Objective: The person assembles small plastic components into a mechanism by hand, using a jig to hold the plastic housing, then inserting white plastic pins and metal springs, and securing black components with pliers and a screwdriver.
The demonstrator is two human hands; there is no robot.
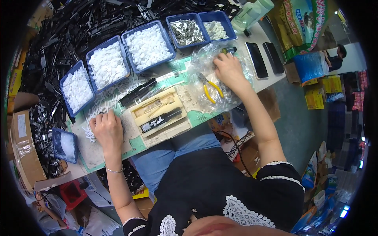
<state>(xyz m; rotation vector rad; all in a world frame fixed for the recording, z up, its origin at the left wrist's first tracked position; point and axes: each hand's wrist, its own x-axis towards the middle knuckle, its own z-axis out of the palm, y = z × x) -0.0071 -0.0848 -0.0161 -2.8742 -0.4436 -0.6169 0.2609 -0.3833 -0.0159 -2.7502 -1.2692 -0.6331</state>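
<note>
My left hand (106, 130) rests on the table at the edge of a spread of small white plastic pieces (108, 98), fingers curled down; what they pinch, if anything, is hidden. On a crumpled clear plastic bag (199, 63) lies my right hand (231, 71), its fingers bent beside a short dark cylinder (229, 50). Their tips are out of sight. Yellow-handled pliers (212, 90) lie on the bag. Between my hands sits a cream-coloured fixture (157, 103) with a black slotted part (161, 120) in its near recess. Another long black part (138, 92) lies just behind it.
Blue bins of white pieces (147, 46) and one of metal pieces (187, 32) line the back. Black parts (86, 19) heap beyond. A small blue bin (65, 145) stands left, two phones (256, 59) right, near a green bottle (252, 15). Another person (336, 58) sits far right.
</note>
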